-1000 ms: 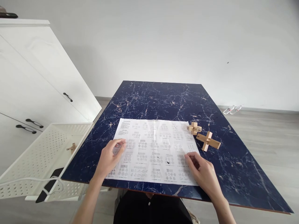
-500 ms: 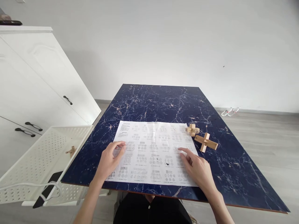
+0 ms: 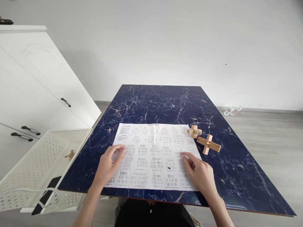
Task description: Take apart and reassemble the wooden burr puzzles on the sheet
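A large printed instruction sheet (image 3: 148, 154) lies flat on the table, covered with rows of small diagrams. My left hand (image 3: 110, 164) rests at the sheet's left edge, thumb and fingers apart, holding nothing. At the right edge lies my right hand (image 3: 199, 171), its index finger stretched out on the paper and the other fingers loosely curled. Beyond that hand, two wooden interlocking puzzles sit close together: a smaller burr puzzle (image 3: 194, 131) at the sheet's upper right corner and a larger cross-shaped puzzle (image 3: 208, 145) beside it, marked with a letter.
The dark blue marbled table (image 3: 161, 104) stands before a pale wall. To its left is a white perforated basket (image 3: 30, 160) with a wooden puzzle piece (image 3: 70, 155), a black object (image 3: 48, 195) and a white cable (image 3: 21, 189). A white cabinet (image 3: 40, 78) stands behind; bottles (image 3: 233, 110) lie on the floor.
The view has shifted slightly, so the cabinet and basket appear a little further left. Both hands stay at the sheet's edges, and the wooden puzzles have not moved on the table.
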A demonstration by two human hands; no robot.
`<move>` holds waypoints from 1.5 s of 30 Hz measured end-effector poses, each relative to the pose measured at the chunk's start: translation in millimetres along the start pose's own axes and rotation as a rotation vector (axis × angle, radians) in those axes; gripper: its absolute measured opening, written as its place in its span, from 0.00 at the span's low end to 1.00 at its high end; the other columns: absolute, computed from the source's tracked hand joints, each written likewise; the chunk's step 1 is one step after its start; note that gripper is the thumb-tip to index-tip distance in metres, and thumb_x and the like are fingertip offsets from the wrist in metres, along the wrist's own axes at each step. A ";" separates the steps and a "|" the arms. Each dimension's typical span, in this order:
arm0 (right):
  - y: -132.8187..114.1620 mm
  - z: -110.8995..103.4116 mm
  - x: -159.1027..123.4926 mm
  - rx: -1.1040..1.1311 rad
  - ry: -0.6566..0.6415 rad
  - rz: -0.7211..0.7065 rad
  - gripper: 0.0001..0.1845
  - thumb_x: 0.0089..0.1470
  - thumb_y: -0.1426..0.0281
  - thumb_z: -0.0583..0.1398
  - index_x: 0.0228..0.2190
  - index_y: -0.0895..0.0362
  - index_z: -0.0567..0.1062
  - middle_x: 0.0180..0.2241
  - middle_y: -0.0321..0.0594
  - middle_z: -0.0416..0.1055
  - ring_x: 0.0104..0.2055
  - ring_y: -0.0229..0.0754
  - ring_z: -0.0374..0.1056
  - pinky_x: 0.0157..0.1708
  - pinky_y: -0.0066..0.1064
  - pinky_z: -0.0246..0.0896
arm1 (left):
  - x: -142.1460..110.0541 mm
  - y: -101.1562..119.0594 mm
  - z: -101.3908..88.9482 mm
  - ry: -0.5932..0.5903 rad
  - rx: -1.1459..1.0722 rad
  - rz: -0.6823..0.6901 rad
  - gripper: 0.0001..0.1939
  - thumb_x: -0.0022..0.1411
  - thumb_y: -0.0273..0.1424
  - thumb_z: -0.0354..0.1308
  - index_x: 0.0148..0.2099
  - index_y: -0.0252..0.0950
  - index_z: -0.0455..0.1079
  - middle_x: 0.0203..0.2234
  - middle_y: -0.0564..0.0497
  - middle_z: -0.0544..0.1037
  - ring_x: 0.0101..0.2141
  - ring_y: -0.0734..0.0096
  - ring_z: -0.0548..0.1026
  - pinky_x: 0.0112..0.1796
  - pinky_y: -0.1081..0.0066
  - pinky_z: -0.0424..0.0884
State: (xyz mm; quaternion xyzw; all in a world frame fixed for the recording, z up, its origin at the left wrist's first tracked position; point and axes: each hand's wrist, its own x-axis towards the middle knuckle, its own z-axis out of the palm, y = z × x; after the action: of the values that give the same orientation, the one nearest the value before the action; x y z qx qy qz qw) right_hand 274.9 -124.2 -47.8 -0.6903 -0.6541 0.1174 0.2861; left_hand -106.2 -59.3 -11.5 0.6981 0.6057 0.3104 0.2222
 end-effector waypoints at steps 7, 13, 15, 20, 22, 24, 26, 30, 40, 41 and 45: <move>-2.6 -0.5 -2.2 -0.008 0.007 0.003 0.28 0.74 0.51 0.50 0.48 0.53 0.83 0.22 0.36 0.74 0.20 0.42 0.70 0.23 0.28 0.57 | -1.0 5.5 -1.0 -0.004 -0.019 -0.028 0.23 0.71 0.53 0.58 0.53 0.42 0.79 0.50 0.44 0.84 0.48 0.54 0.83 0.42 0.63 0.82; 2.3 0.7 -2.9 -0.011 -0.005 -0.002 0.27 0.73 0.51 0.51 0.50 0.54 0.82 0.21 0.34 0.72 0.20 0.41 0.71 0.22 0.27 0.56 | -1.2 3.7 -0.5 -0.010 -0.012 -0.015 0.22 0.72 0.53 0.58 0.54 0.42 0.79 0.50 0.43 0.84 0.48 0.53 0.82 0.47 0.60 0.81; 3.1 0.6 -2.3 -0.003 -0.010 -0.011 0.27 0.73 0.50 0.51 0.49 0.54 0.82 0.21 0.34 0.72 0.19 0.41 0.71 0.21 0.27 0.57 | -1.0 3.1 -0.3 -0.007 -0.012 -0.009 0.22 0.72 0.52 0.58 0.54 0.43 0.78 0.51 0.44 0.84 0.49 0.53 0.82 0.48 0.60 0.80; 1.4 0.2 -0.8 0.001 0.003 -0.002 0.26 0.73 0.51 0.51 0.48 0.54 0.82 0.20 0.34 0.71 0.20 0.41 0.70 0.22 0.27 0.57 | -0.3 3.3 -0.1 0.000 0.000 0.014 0.21 0.73 0.51 0.58 0.54 0.43 0.78 0.49 0.45 0.84 0.48 0.55 0.82 0.51 0.59 0.79; -0.1 -0.6 -0.1 0.000 -0.010 -0.005 0.25 0.73 0.52 0.51 0.47 0.54 0.82 0.20 0.33 0.70 0.19 0.41 0.69 0.22 0.28 0.57 | -0.1 2.9 0.0 0.007 0.010 0.025 0.20 0.73 0.51 0.58 0.53 0.43 0.78 0.49 0.46 0.84 0.47 0.55 0.82 0.52 0.59 0.79; -3.2 -3.9 2.0 0.010 -0.025 -0.021 0.24 0.73 0.53 0.52 0.47 0.53 0.81 0.21 0.33 0.71 0.20 0.40 0.68 0.23 0.28 0.58 | -0.1 2.1 0.1 0.007 0.013 0.028 0.20 0.73 0.51 0.58 0.53 0.43 0.78 0.49 0.46 0.84 0.48 0.55 0.82 0.53 0.58 0.78; -7.8 -11.8 7.4 0.027 -0.002 -0.045 0.22 0.73 0.54 0.53 0.47 0.53 0.81 0.24 0.35 0.74 0.22 0.40 0.69 0.25 0.29 0.61 | -0.1 1.5 0.4 -0.001 0.007 0.022 0.20 0.73 0.51 0.58 0.54 0.43 0.78 0.50 0.45 0.84 0.48 0.54 0.82 0.53 0.58 0.78; -13.1 -41.4 34.2 -0.006 0.233 -0.094 0.19 0.72 0.56 0.55 0.44 0.55 0.81 0.30 0.40 0.79 0.27 0.42 0.71 0.34 0.33 0.66 | -0.4 1.8 1.3 0.001 -0.008 0.010 0.20 0.73 0.51 0.58 0.54 0.43 0.78 0.50 0.45 0.84 0.49 0.53 0.82 0.53 0.57 0.79; 34.9 -58.3 111.9 -0.496 0.061 -0.003 0.16 0.63 0.57 0.60 0.41 0.55 0.80 0.39 0.50 0.83 0.47 0.63 0.73 0.46 0.49 0.63 | -0.4 4.2 0.3 0.006 0.015 -0.005 0.22 0.72 0.53 0.58 0.53 0.43 0.79 0.50 0.44 0.84 0.48 0.53 0.83 0.48 0.60 0.81; 36.6 -55.4 115.2 -0.520 0.035 0.009 0.15 0.62 0.58 0.60 0.40 0.55 0.80 0.37 0.50 0.82 0.46 0.63 0.74 0.46 0.49 0.63 | -0.4 4.0 0.4 0.006 0.016 -0.007 0.22 0.72 0.53 0.58 0.53 0.43 0.79 0.50 0.44 0.84 0.48 0.53 0.83 0.47 0.61 0.81; 30.5 -52.9 122.1 -0.537 0.030 0.016 0.12 0.65 0.64 0.58 0.37 0.56 0.80 0.30 0.50 0.81 0.44 0.60 0.77 0.47 0.49 0.63 | -1.0 1.3 0.5 0.008 0.020 -0.004 0.21 0.73 0.52 0.57 0.53 0.42 0.78 0.50 0.44 0.84 0.48 0.53 0.83 0.48 0.60 0.81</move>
State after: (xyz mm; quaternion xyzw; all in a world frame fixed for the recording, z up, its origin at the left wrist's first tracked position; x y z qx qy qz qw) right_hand 343.0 -17.9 4.2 -0.7483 -0.6520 -0.0683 0.1013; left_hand -105.0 -60.5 -11.1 0.6979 0.6109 0.3068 0.2135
